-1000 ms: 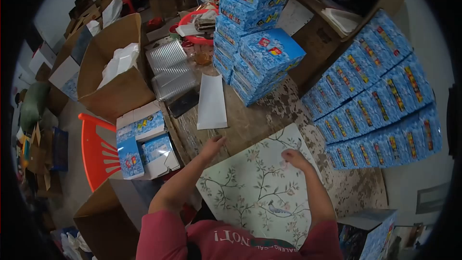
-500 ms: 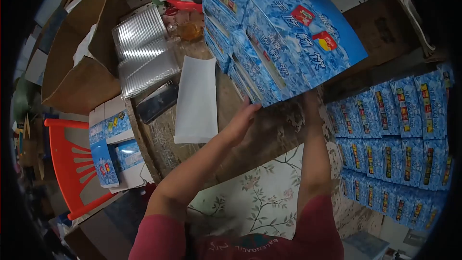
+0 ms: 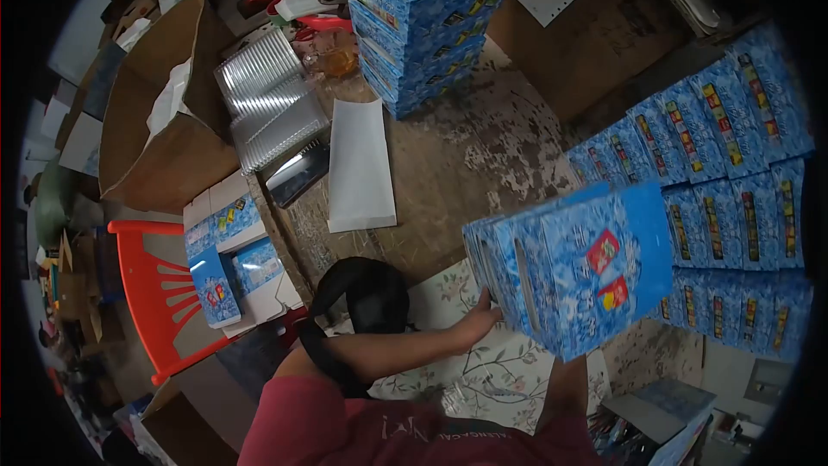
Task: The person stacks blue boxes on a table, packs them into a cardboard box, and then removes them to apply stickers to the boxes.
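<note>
A bundle of blue ice-patterned printed cartons (image 3: 595,267), several held together, is raised over the near right part of the table. My left hand (image 3: 483,315) grips the bundle's left lower edge, fingers curled against it. Behind and under the cartons my right hand is hidden; only the right forearm (image 3: 565,388) shows, running up to their lower edge. Farther back, a tall stack of similar blue cartons (image 3: 423,43) stands on the worn wooden table (image 3: 509,142). A floral sheet (image 3: 496,371) lies beneath my arms.
Rows of blue printed packs (image 3: 707,207) line the right side. On the left are a white paper strip (image 3: 358,168), a dark phone-like slab (image 3: 297,174), clear ribbed plastic trays (image 3: 267,91), a cardboard box (image 3: 159,112) and a red chair (image 3: 142,293). A black strap (image 3: 366,293) hangs near my left arm.
Both hands have brought the carton bundle away from the tall stack, toward my body and to the right. The view has shifted too, and a black strap now shows by my left arm.
</note>
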The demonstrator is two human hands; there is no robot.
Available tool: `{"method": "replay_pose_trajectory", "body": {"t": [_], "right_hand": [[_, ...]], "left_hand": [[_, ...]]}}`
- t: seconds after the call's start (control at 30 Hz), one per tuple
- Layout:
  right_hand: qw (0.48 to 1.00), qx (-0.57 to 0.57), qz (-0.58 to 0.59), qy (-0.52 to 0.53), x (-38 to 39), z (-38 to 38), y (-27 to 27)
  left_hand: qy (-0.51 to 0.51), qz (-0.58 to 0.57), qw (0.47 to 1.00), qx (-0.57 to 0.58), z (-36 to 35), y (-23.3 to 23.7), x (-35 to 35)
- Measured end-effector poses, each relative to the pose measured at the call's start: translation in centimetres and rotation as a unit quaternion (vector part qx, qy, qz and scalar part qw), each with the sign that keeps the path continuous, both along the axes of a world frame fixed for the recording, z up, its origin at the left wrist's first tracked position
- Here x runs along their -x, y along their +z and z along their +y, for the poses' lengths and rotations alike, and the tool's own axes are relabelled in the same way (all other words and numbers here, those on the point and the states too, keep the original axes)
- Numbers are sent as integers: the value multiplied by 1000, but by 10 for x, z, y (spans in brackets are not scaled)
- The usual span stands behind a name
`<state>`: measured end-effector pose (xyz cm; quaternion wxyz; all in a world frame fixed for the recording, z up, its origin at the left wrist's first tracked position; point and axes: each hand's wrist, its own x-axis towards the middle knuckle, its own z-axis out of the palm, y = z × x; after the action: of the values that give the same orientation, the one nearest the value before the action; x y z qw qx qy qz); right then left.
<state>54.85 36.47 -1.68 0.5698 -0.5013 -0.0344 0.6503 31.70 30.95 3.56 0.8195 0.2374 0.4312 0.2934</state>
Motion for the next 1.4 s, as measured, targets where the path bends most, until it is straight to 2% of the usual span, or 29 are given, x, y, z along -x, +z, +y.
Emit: {"method": "replay_pose_trajectory", "body": {"t": [0.07,0.1,0.17,0.2,0.23,0.27,0.33,0.37,0.43,0.47,0.5,0.53,0.6,0.67,0.73,0.77,0.83,0.87,0.93,0.97,1.03,1.07,1.1,1.13,1.17,1.23,1.27,1.33,1.4], "right_hand": [[998,42,-49,9,-29,-95,10],[995,62,-71,16,-32,-121,15],[988,106,-108,41,-56,-218,14],[982,129,-122,57,-67,-252,12],[976,151,-137,73,-83,-289,9],[969,173,-154,88,-71,-288,8],[951,215,-193,113,-84,-315,10],[941,231,-216,124,-75,-317,9],[916,264,-265,143,-15,-354,14],[902,281,-290,153,-10,-347,17],[906,277,-247,204,23,-343,17],[920,209,-221,247,56,-338,8],[911,100,-241,318,139,-272,31],[867,-51,-340,362,191,-201,27],[892,-90,-307,320,234,-116,35],[898,-121,-295,302,247,-78,25],[884,-149,-336,289,258,3,13],[918,-149,-274,247,261,41,7],[912,-120,-322,227,261,114,9],[910,-126,-339,202,258,150,3],[914,-119,-351,167,239,215,-14],[919,-108,-345,156,228,246,-19],[916,-114,-351,159,224,272,-14],[920,-75,-356,146,223,296,-6],[923,-36,-359,132,224,318,1],[915,-87,-373,125,222,353,4],[909,-131,-377,117,224,368,3],[915,-141,-342,159,230,397,1],[921,-148,-302,194,235,411,-3]], "left_hand": [[-103,17,994,-17,-36,11,-3],[-104,19,994,-17,-57,6,-11],[-207,34,978,17,-92,-20,-28],[-202,44,978,24,-96,-25,-25],[-296,37,954,-25,-91,-29,-20],[-389,27,918,-72,-85,-32,-14],[-453,-10,820,-349,-37,-36,4],[-431,80,841,-319,-7,1,25],[-265,145,862,-406,53,-2,59],[-183,241,868,-394,81,11,84],[-144,388,832,-370,107,17,107],[-86,443,815,-364,125,35,136],[2,582,634,-510,158,-38,185],[-134,614,661,-410,154,-57,214],[-216,658,575,-436,138,-86,243],[-218,655,574,-440,129,-88,247],[-171,760,521,-349,120,-77,254],[-174,758,523,-349,125,-61,259],[-317,711,611,-145,150,-21,268],[-312,710,614,-146,163,-10,273],[-125,610,729,-285,189,2,279],[-116,607,732,-288,205,5,277],[2,492,823,-284,223,8,269],[121,360,884,-272,241,6,262],[130,356,884,-275,261,-2,255],[252,141,921,-262,295,-16,239],[259,138,919,-263,303,-23,233],[206,94,955,-190,314,-21,227],[220,103,948,-204,323,-34,221]]}}
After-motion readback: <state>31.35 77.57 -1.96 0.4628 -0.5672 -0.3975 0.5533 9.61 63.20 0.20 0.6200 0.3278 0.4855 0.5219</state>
